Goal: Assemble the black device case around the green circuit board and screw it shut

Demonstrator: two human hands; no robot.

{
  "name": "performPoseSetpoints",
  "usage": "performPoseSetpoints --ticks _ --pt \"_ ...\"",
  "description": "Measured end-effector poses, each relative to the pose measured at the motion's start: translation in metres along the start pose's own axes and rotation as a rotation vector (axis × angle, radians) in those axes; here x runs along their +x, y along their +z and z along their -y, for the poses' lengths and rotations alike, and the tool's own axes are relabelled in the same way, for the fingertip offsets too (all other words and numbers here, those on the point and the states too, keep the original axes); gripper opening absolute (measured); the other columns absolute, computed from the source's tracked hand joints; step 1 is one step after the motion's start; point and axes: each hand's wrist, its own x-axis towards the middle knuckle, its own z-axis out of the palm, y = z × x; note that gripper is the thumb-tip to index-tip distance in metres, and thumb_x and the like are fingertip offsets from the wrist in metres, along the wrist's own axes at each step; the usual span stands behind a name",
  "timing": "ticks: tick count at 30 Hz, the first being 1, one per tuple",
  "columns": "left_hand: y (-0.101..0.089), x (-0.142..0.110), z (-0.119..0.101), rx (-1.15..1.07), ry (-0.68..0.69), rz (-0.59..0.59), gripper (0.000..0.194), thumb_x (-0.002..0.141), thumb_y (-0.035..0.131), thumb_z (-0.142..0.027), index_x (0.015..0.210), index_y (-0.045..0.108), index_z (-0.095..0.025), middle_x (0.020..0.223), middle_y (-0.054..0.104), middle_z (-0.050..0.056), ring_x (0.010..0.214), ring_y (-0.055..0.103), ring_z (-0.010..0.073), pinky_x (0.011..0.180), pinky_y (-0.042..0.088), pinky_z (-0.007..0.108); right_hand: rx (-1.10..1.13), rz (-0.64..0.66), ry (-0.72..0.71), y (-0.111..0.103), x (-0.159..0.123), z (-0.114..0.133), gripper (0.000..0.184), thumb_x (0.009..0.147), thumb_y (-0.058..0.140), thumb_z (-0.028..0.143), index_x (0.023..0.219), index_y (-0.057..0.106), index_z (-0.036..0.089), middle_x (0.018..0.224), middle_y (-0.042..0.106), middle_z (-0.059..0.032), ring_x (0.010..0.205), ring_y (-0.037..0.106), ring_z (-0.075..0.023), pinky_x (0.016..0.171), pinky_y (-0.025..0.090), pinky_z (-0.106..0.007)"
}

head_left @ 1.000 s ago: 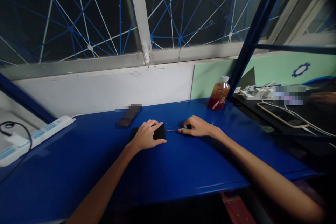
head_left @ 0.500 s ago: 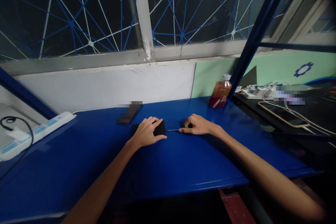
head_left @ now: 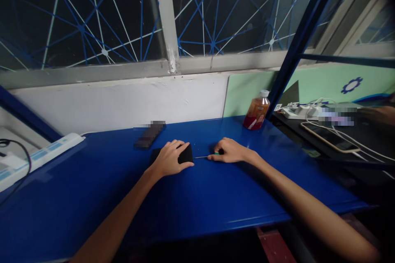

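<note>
A flat black rectangular object [head_left: 186, 155] lies on the blue table [head_left: 197, 197]. Over it is my left hand [head_left: 170, 158], with the fingers across its top and far side and the thumb along the near side, holding it down. My right hand [head_left: 231, 150] is closed on a thin screwdriver [head_left: 201, 157]; a bit of green handle shows between the fingers. The metal shaft points left, and its tip is at the right end of the black object. Whether the tip is inside it I cannot tell. Tiny specks lie just behind the shaft.
A dark, partly blurred item [head_left: 150, 134] lies behind my left hand. At the back right stands a drink bottle [head_left: 257, 111]. A white power strip [head_left: 43, 158] lies at the left. On the dark neighbouring table are a phone [head_left: 330, 137], cables and another person's blurred hand [head_left: 382, 114].
Both hands keep nearly the same pose, and the screwdriver stays at the black object's end. The view shifts slightly. At far right, the other person's hand withdraws and comes back.
</note>
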Motion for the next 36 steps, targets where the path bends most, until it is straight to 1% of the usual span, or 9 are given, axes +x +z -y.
performPoseSetpoints --ticks 7,10,14,17,23,25,29,32,36 --pt "-0.002 -0.002 0.000 0.013 0.002 0.017 0.069 0.083 0.051 -0.065 0.132 0.052 -0.016 0.122 0.059 0.015 0.108 0.054 0.0318 0.090 0.042 0.047 0.006 0.021 0.002 -0.004 -0.003 0.001 0.029 0.080 0.061 0.039 0.061 0.056 0.017 0.055 0.051 0.0035 0.050 0.039 -0.0088 0.054 0.023 -0.025" --pt "-0.002 -0.002 -0.001 0.008 0.004 0.019 0.069 0.084 0.051 -0.064 0.133 0.051 -0.015 0.123 0.059 0.015 0.109 0.054 0.0319 0.090 0.043 0.047 0.067 0.039 0.005 -0.009 -0.005 0.001 0.032 0.078 0.065 0.046 0.065 0.055 0.018 0.059 0.055 0.0028 0.053 0.044 -0.0095 0.055 0.026 -0.025" --pt "-0.001 -0.002 0.000 0.008 0.004 0.010 0.068 0.084 0.051 -0.063 0.133 0.051 -0.017 0.122 0.059 0.015 0.109 0.053 0.0329 0.091 0.042 0.048 0.213 0.104 0.070 -0.012 -0.006 0.002 0.036 0.076 0.067 0.052 0.074 0.053 0.019 0.056 0.053 0.0047 0.048 0.045 -0.0090 0.051 0.027 -0.024" --pt "-0.001 -0.002 -0.001 0.015 -0.001 0.008 0.067 0.084 0.051 -0.063 0.133 0.052 -0.018 0.123 0.059 0.015 0.110 0.054 0.0335 0.092 0.042 0.049 0.215 0.071 0.072 -0.011 -0.005 0.003 0.038 0.073 0.070 0.053 0.075 0.053 0.019 0.058 0.053 0.0045 0.049 0.044 -0.0090 0.051 0.026 -0.024" --pt "-0.001 -0.002 -0.001 0.013 -0.006 0.027 0.068 0.084 0.050 -0.064 0.133 0.051 -0.017 0.124 0.058 0.015 0.110 0.053 0.0329 0.091 0.042 0.048 0.236 -0.028 0.063 -0.015 -0.005 0.000 0.038 0.091 0.049 0.049 0.078 0.063 0.016 0.063 0.057 0.0007 0.054 0.044 -0.0103 0.054 0.028 -0.025" --pt "-0.001 -0.002 0.000 0.010 -0.008 0.034 0.069 0.084 0.050 -0.064 0.133 0.051 -0.016 0.125 0.058 0.016 0.111 0.053 0.0332 0.091 0.042 0.048 0.238 -0.007 0.048 -0.016 -0.005 -0.004 0.038 0.089 0.051 0.050 0.078 0.065 0.016 0.065 0.058 0.0005 0.055 0.043 -0.0102 0.054 0.028 -0.025" --pt "-0.001 -0.003 -0.001 0.000 -0.012 0.024 0.069 0.084 0.051 -0.064 0.133 0.051 -0.017 0.124 0.058 0.016 0.111 0.053 0.0336 0.091 0.042 0.048 0.222 0.058 0.004 -0.015 -0.006 -0.009 0.044 0.081 0.060 0.057 0.066 0.061 0.016 0.067 0.056 0.0007 0.056 0.040 -0.0097 0.053 0.027 -0.025" --pt "-0.001 -0.003 -0.002 0.001 -0.012 0.021 0.067 0.084 0.051 -0.064 0.134 0.051 -0.018 0.123 0.058 0.015 0.110 0.053 0.0327 0.091 0.042 0.048 0.221 0.035 -0.003 -0.014 -0.007 -0.008 0.042 0.078 0.063 0.057 0.071 0.060 0.016 0.070 0.056 0.0007 0.058 0.042 -0.0101 0.054 0.029 -0.024" --pt "-0.001 -0.002 -0.002 0.014 -0.016 0.032 0.067 0.084 0.050 -0.065 0.134 0.050 -0.020 0.124 0.058 0.015 0.110 0.053 0.0327 0.090 0.042 0.048 0.232 0.065 0.031 -0.013 -0.006 -0.004 0.036 0.077 0.067 0.052 0.077 0.058 0.017 0.063 0.053 0.0037 0.054 0.041 -0.0095 0.052 0.028 -0.024"
